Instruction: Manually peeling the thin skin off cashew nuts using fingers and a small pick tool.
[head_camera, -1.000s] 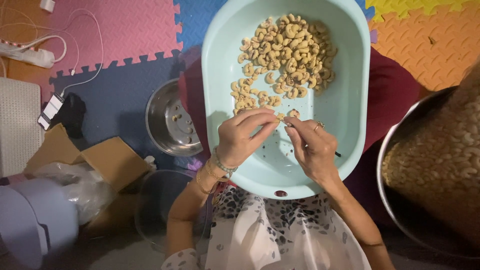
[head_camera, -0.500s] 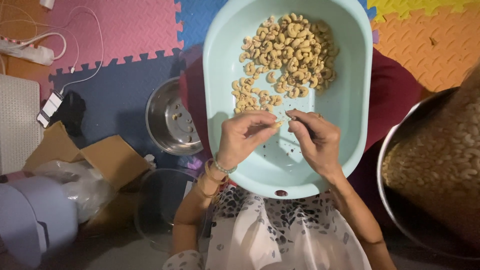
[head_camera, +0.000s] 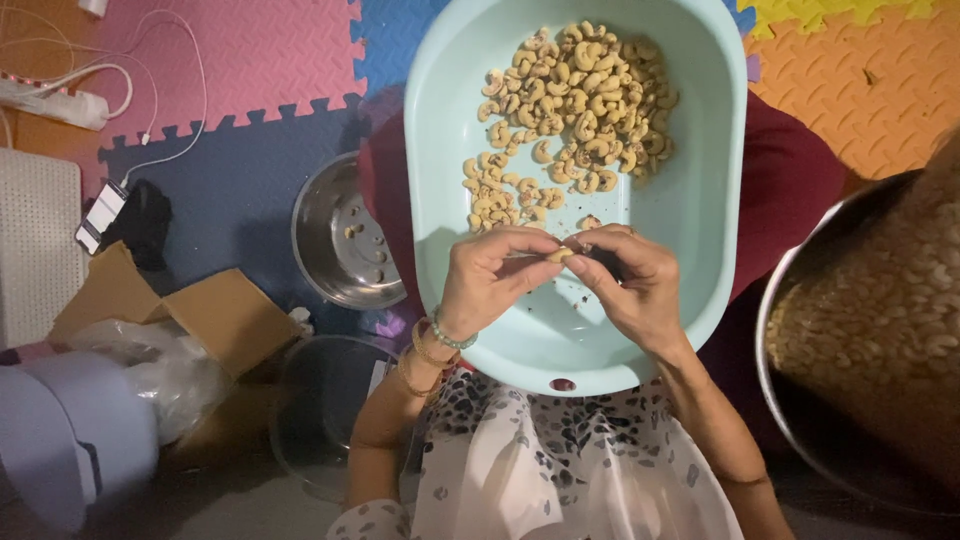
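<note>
so far a pile of peeled cashews (head_camera: 575, 100) lies in the pale tub (head_camera: 700, 290). the left hand (head_camera: 490, 275) and right hand (head_camera: 630, 285) pinch one nut (head_camera: 560, 255) with closed fingers over it. the big pan (head_camera: 880, 340) looks full, so lots seems left.
</note>
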